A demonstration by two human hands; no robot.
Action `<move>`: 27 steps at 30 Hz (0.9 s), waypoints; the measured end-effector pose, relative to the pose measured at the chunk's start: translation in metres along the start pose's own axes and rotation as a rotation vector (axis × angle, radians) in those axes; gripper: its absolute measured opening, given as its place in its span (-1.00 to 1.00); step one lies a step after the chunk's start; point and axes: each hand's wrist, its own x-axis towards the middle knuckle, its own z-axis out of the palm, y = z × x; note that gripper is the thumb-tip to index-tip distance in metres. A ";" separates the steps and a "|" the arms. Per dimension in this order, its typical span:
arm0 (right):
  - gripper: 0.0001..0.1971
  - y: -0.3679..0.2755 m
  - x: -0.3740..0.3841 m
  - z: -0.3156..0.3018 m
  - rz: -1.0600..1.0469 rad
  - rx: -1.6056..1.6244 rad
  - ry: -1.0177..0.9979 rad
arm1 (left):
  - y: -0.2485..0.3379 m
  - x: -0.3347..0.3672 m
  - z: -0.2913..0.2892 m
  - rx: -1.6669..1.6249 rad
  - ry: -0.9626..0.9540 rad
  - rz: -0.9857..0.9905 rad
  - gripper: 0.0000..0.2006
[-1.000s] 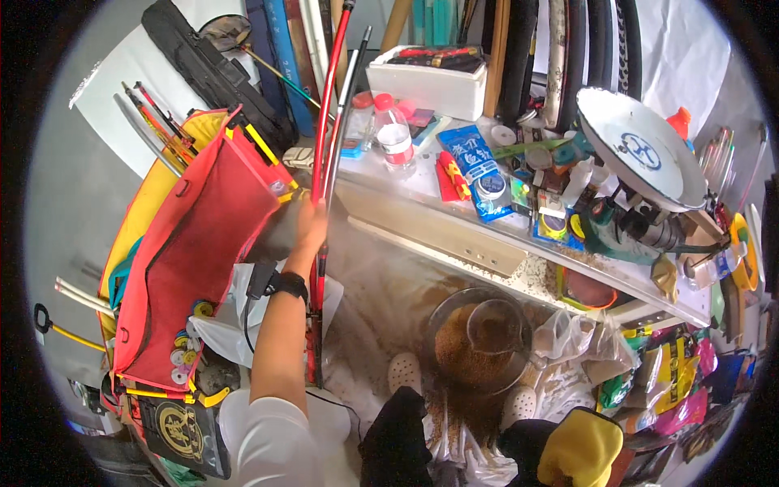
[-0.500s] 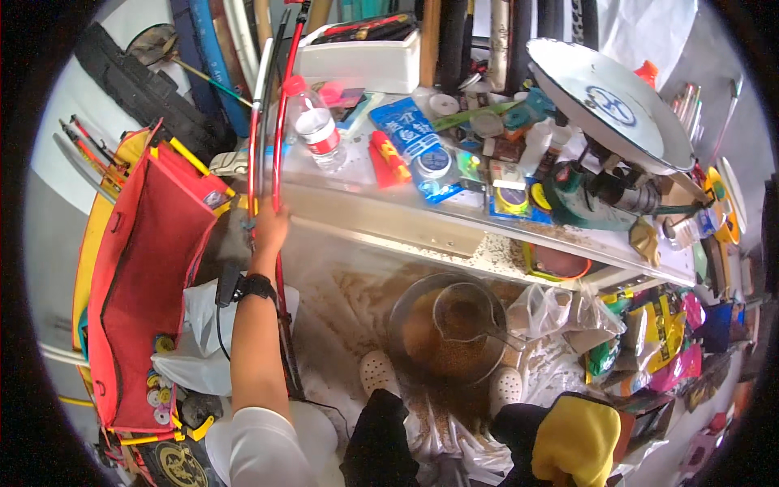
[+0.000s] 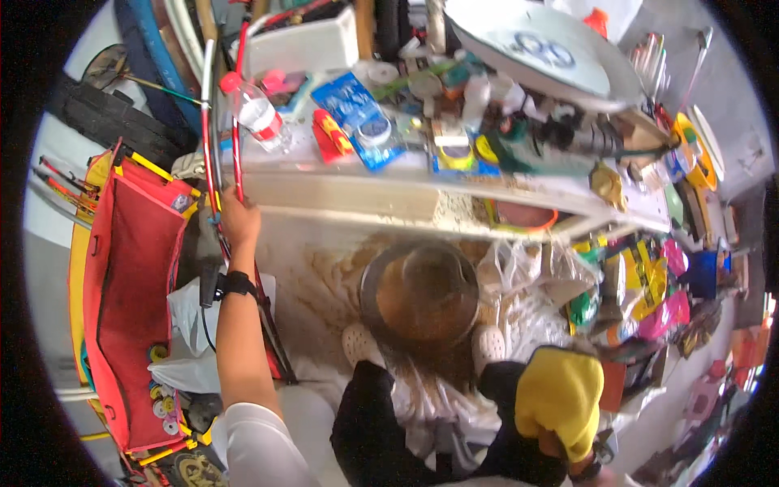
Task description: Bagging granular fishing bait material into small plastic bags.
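Observation:
My left hand [image 3: 240, 219], a black band on its wrist, is closed round long thin red rods [image 3: 238, 154] that stand upright at the table's front edge. Their lower ends reach toward the floor beside my left foot. At the lower right, part of my right hand [image 3: 553, 446] shows at the lower edge of a yellow cloth [image 3: 560, 398] over my right knee. The cloth hides its fingers, so I cannot tell whether it grips the cloth. A round dark basin [image 3: 369, 299] of brown grainy material stands on the floor between my feet.
Left of my arm stands an open red bag [image 3: 134, 308] with yellow parts. On the table [image 3: 296, 174] are a clear bottle [image 3: 260, 120], blue packets, a white tray and a large tilted enamel basin [image 3: 584, 73]. Plastic bags [image 3: 519, 272] and colourful packages lie at right.
The whole view has shifted, so the table and its things sit further left and higher. My left hand keeps its hold on the rods. Part of my right hand has come into view.

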 end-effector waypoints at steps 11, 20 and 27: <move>-0.72 0.034 -0.033 -0.018 -0.118 0.129 -0.045 | 0.034 -0.183 -0.091 -0.613 -0.524 0.102 -0.82; -0.48 0.051 -0.051 -0.025 -0.208 0.165 -0.164 | 0.152 -0.287 -0.186 -0.598 -0.956 0.238 -0.76; -0.49 0.060 -0.056 -0.029 -0.109 0.264 -0.252 | 0.162 -0.351 -0.148 -0.398 -0.972 0.386 -0.75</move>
